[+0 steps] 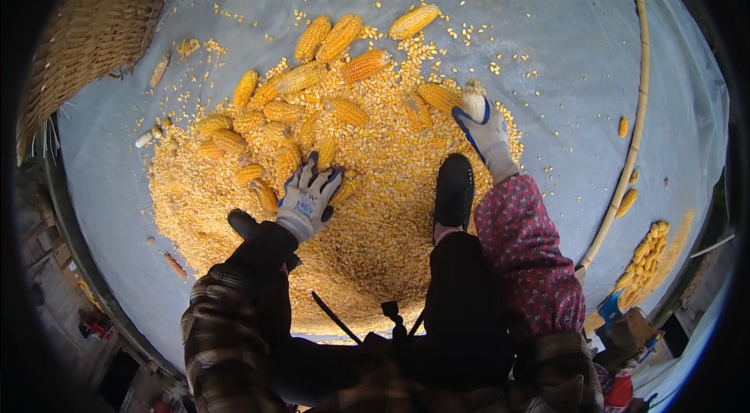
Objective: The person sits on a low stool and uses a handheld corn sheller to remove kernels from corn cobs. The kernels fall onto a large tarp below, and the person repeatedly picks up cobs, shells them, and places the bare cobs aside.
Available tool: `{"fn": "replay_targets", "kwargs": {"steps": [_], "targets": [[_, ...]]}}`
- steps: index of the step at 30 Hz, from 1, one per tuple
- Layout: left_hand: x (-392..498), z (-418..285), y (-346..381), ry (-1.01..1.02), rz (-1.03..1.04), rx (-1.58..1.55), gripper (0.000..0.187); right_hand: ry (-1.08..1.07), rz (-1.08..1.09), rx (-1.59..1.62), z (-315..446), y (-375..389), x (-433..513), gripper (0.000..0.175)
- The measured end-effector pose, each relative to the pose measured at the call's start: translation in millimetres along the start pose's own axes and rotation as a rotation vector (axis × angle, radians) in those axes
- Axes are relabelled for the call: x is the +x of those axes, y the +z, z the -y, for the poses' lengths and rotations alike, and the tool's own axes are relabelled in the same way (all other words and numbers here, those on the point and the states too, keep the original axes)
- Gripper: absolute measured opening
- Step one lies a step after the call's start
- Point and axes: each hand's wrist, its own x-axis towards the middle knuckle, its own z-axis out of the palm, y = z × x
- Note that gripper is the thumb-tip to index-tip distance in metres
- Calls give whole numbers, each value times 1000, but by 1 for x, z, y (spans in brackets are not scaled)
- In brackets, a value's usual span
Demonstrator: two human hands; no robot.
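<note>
My right hand (pixel 487 130), in a grey and blue work glove, grips a pale, bare corncob (pixel 473 97) at the right edge of the kernel heap. My left hand (pixel 307 199) wears a matching glove that bears writing. Its fingers are spread over the heap, palm down, touching or just above an ear of corn (pixel 345 189). Just ahead of those fingertips lies another yellow ear (pixel 327 153). Loose corn kernels (pixel 387 178) form a broad heap beneath both hands. Several unshelled ears, among them an orange one (pixel 367 66), lie on its far and left parts.
A blue-grey sheet (pixel 562 90) lies under the heap. A woven basket (pixel 111 14) stands far left. One long bamboo pole (pixel 641 73) curves along the right, with more ears of corn (pixel 644 260) beyond it. My dark shoe (pixel 454 190) rests on the kernels.
</note>
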Motion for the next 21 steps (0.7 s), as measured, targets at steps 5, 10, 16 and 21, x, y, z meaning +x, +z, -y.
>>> {"fn": "replay_targets", "kwargs": {"steps": [5, 10, 16, 21], "targets": [[-18, 14, 14, 61, -184, -201, 68, -69, 171, -145, 42, 56, 29, 77], [-26, 45, 37, -120, -866, -661, 68, -191, 632, 114, 78, 80, -1, 65], [19, 96, 64, -523, -897, -710, 77, -142, 742, 257, 106, 92, -27, 45], [45, 122, 82, -492, -933, -1087, 78, -172, 523, 320, 114, 104, 1, 42]]}}
